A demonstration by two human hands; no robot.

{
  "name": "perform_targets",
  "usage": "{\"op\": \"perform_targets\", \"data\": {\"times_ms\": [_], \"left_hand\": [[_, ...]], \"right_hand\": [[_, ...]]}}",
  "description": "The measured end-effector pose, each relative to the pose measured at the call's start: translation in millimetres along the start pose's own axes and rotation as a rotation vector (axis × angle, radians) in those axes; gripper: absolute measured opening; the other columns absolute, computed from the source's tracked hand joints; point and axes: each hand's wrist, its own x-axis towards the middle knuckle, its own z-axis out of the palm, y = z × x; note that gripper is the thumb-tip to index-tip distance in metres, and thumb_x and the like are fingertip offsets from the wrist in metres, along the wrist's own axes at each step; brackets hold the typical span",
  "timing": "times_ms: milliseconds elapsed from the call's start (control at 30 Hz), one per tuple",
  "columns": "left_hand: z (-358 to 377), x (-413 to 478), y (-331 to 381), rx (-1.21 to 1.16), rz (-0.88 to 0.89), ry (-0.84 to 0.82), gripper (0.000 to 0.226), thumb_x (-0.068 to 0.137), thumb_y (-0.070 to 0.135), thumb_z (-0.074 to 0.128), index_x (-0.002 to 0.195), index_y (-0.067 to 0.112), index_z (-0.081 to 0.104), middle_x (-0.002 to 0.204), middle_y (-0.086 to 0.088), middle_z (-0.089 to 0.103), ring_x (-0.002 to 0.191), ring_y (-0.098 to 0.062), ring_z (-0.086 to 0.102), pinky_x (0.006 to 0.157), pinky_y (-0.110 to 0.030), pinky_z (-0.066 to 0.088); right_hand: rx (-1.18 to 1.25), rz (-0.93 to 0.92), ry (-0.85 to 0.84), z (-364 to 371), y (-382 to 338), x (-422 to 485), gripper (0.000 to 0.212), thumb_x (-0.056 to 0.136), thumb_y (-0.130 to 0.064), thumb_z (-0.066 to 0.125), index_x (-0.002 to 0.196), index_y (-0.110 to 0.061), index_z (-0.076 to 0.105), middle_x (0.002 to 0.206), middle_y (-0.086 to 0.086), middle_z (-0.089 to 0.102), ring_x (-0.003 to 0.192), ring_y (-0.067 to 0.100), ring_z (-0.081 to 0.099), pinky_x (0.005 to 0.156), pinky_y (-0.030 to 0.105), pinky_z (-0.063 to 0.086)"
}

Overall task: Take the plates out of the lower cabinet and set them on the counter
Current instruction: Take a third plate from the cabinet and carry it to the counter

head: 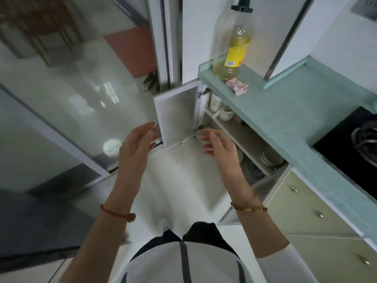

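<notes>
A person stands on a pale tiled floor, looking down at both bare hands held out in front of an open lower cabinet (pixel 240 135) on the right. The left hand (pixel 135 145) is spread, fingers loosely extended, palm facing right, holding nothing; a red string bracelet (pixel 116 213) circles its wrist. The right hand (pixel 221 147) is also spread and empty, palm facing left, hovering just in front of the cabinet opening; a gold bracelet (pixel 248 209) sits on its wrist. The two hands are apart, facing each other.

The cabinet door (pixel 176 115) on the far side of the opening is swung wide, its white inner face showing. Inside, on the lower level near the right end, a stack of white plates (pixel 269 158) stands on edge. Part of another pale dish shows just behind the right hand. On the upper shelf at the far end sit white cups or bowls (pixel 221 108).

Above the cabinet runs a pale green counter (pixel 285 107). At its far end stands a clear oil bottle (pixel 234 39) with a yellow label, and just beside it lies a crumpled pink-and-white wrapper (pixel 237 85). A black stovetop (pixel 350 148) is set into the counter on the right.
</notes>
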Motion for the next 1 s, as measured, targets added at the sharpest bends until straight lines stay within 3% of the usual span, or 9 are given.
{"op": "perform_targets", "data": {"times_ms": [167,333,400,567,667,867,1000], "left_hand": [[12.7,85.9,-3.1,0.010,-0.089,-0.165,0.024,0.098,0.014,0.059,0.121,0.013,0.068,0.119,-0.007,0.072,0.116,-0.024,0.067,0.102,-0.036,0.051],[47.5,160.4,-23.4,0.114,-0.135,-0.369,0.021,0.082,0.031,0.062,0.096,0.041,0.074,0.119,-0.002,0.072,0.110,-0.014,0.070,0.094,-0.028,0.053],[62.7,188.9,-36.0,0.150,-0.125,-0.464,0.021,0.083,0.035,0.063,0.097,0.046,0.074,0.120,0.004,0.072,0.111,-0.011,0.069,0.096,-0.029,0.052],[105.0,251.4,-67.3,0.165,-0.142,-0.586,0.022,0.080,0.038,0.065,0.100,0.045,0.073,0.111,0.009,0.075,0.110,-0.011,0.070,0.097,-0.028,0.054],[127.3,284.4,-92.0,0.176,-0.147,-0.613,0.025,0.077,0.040,0.067,0.100,0.045,0.074,0.109,0.009,0.076,0.110,-0.014,0.070,0.096,-0.028,0.055],[173.7,345.8,-157.6,0.265,-0.207,-0.763,0.026,0.078,0.042,0.067,0.103,0.044,0.073,0.110,0.010,0.076,0.112,-0.011,0.068,0.107,-0.044,0.048],[212.0,376.8,-215.7,0.286,-0.268,-0.795,0.024,0.077,0.038,0.069,0.100,0.037,0.074,0.106,0.009,0.077,0.113,-0.013,0.069,0.109,-0.043,0.047]], "right_hand": [[-0.009,0.033,0.166,19.2,-0.4,47.2,0.025,0.100,-0.019,0.047,0.115,-0.009,0.065,0.095,0.001,0.068,0.083,0.013,0.063,0.073,0.028,0.053],[0.002,0.111,0.347,16.2,15.8,96.2,0.024,0.100,-0.020,0.047,0.114,-0.011,0.065,0.099,0.006,0.069,0.084,0.016,0.063,0.075,0.030,0.053],[0.021,0.139,0.423,11.9,26.2,116.6,0.023,0.100,-0.021,0.048,0.112,-0.012,0.066,0.097,0.006,0.070,0.082,0.014,0.063,0.074,0.029,0.053],[0.045,0.208,0.581,-1.3,48.0,159.9,0.020,0.100,-0.020,0.048,0.109,-0.015,0.065,0.092,0.000,0.067,0.080,0.013,0.061,0.073,0.028,0.052],[0.034,0.238,0.642,-9.6,64.1,183.8,0.021,0.099,-0.023,0.049,0.111,-0.016,0.066,0.092,-0.004,0.067,0.082,0.011,0.063,0.080,0.031,0.053],[0.041,0.322,0.749,-27.8,120.8,238.9,0.017,0.096,-0.027,0.048,0.094,-0.034,0.063,0.100,-0.010,0.069,0.097,0.012,0.064,0.091,0.036,0.051],[0.056,0.382,0.806,-43.5,180.3,278.7,0.025,0.093,-0.032,0.048,0.109,-0.025,0.066,0.101,-0.014,0.068,0.095,0.007,0.063,0.086,0.029,0.051]]}}
